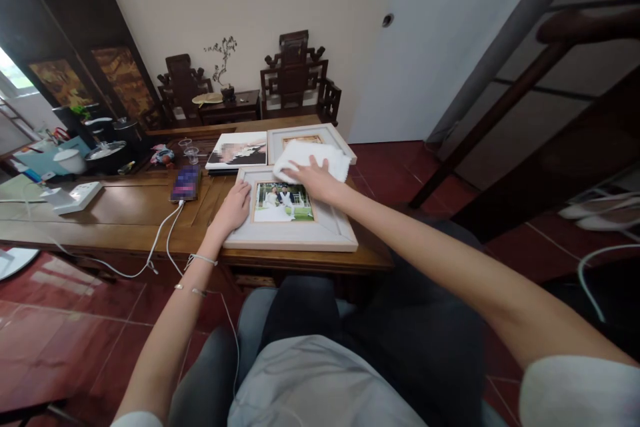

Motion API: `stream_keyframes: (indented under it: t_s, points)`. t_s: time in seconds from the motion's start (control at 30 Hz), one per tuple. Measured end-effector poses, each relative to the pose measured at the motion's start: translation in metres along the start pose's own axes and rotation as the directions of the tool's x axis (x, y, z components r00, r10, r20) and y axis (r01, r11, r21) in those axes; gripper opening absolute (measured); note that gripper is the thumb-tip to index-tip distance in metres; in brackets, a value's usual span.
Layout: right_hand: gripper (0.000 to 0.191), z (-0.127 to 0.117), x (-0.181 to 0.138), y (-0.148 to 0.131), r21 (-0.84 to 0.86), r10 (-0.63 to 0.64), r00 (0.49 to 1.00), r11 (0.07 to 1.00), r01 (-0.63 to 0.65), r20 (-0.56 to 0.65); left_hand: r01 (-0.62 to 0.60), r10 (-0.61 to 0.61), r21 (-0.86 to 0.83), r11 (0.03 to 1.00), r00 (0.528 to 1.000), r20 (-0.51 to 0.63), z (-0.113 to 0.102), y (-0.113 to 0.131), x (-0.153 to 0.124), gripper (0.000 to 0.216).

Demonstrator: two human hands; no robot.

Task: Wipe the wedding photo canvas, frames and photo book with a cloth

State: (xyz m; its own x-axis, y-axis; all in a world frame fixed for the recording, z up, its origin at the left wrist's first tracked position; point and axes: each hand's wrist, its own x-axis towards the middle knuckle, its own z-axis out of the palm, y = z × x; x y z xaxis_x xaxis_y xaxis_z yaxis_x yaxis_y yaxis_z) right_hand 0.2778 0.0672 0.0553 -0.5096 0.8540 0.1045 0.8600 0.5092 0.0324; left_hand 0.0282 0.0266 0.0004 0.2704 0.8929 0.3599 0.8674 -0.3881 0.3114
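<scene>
A picture frame (295,238) with a pale mat and a photo of two people lies flat at the table's near edge. My left hand (235,207) grips its left side, fingers resting on the border. Under my right hand (317,180) is a folded white cloth (313,155), held with the fingers spread over it and pressed toward the frame's upper right. The cloth hides that upper edge and part of a second picture frame (280,140) lying behind. To the left of the second frame sits a stack topped by a printed picture (239,149).
On the wooden table (135,203) lie a phone (185,183) with white cables and a power strip (80,197). Tea things and a lidded pot (106,150) stand at the left. Dark carved chairs (295,77) line the wall. A wooden rail (480,127) rises at the right.
</scene>
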Motion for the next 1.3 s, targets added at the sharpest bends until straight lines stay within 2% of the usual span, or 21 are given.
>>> stream_keyframes:
  t_s: [0.17,0.3,0.37,0.43,0.53,0.7,0.8,0.9,1.0,1.1,1.23,1.3]
  points:
    - [0.078,-0.020,-0.037,-0.028,0.015,-0.063,0.979,0.998,0.061,0.192,-0.007,0.007,0.020,1.000,1.000,0.006,-0.001,0.004,0.000,0.044]
    - [0.074,-0.054,-0.089,-0.042,0.124,-0.252,0.899,0.967,0.222,0.359,0.000,0.000,0.025,1.000,1.000,0.012,-0.001,0.006,-0.001,0.044]
    - [0.075,-0.063,-0.110,-0.049,0.189,-0.361,0.861,0.931,0.312,0.359,0.002,-0.002,0.022,1.000,1.000,0.016,-0.001,0.005,-0.001,0.044]
    - [0.082,-0.060,-0.121,-0.056,0.211,-0.426,0.850,0.902,0.376,0.310,-0.005,0.005,0.022,1.000,1.000,0.017,-0.001,0.005,0.000,0.044]
    - [0.093,-0.040,-0.115,-0.058,0.200,-0.433,0.874,0.897,0.394,0.222,-0.022,0.021,0.029,0.999,1.000,0.022,-0.001,0.004,-0.001,0.044]
    - [0.091,0.000,-0.057,-0.028,0.107,-0.368,0.929,0.926,0.362,0.048,-0.024,0.023,0.032,0.999,0.999,0.030,-0.002,0.005,-0.002,0.042]
    - [0.086,0.009,-0.022,-0.003,0.069,-0.339,0.940,0.937,0.341,-0.043,-0.010,0.010,0.033,0.999,1.000,0.026,-0.002,0.004,-0.002,0.042]
    - [0.085,0.011,-0.005,0.007,0.063,-0.258,0.962,0.962,0.264,-0.084,-0.010,0.010,0.018,1.000,1.000,0.017,-0.001,0.004,-0.002,0.041]
    - [0.088,0.008,-0.013,-0.002,0.072,-0.218,0.975,0.973,0.220,-0.035,-0.012,0.012,0.008,1.000,1.000,0.020,-0.003,0.005,-0.002,0.040]
    - [0.088,-0.006,-0.041,-0.022,0.108,-0.233,0.970,0.969,0.224,0.075,-0.002,0.002,0.011,1.000,1.000,0.031,-0.004,0.007,-0.003,0.040]
    - [0.081,-0.039,-0.090,-0.043,0.212,-0.348,0.913,0.929,0.304,0.213,-0.006,0.006,0.006,1.000,1.000,0.020,-0.003,0.007,-0.002,0.041]
    - [0.075,-0.054,-0.109,-0.049,0.274,-0.427,0.873,0.891,0.361,0.237,-0.008,0.008,0.007,1.000,1.000,0.015,-0.003,0.006,-0.002,0.041]
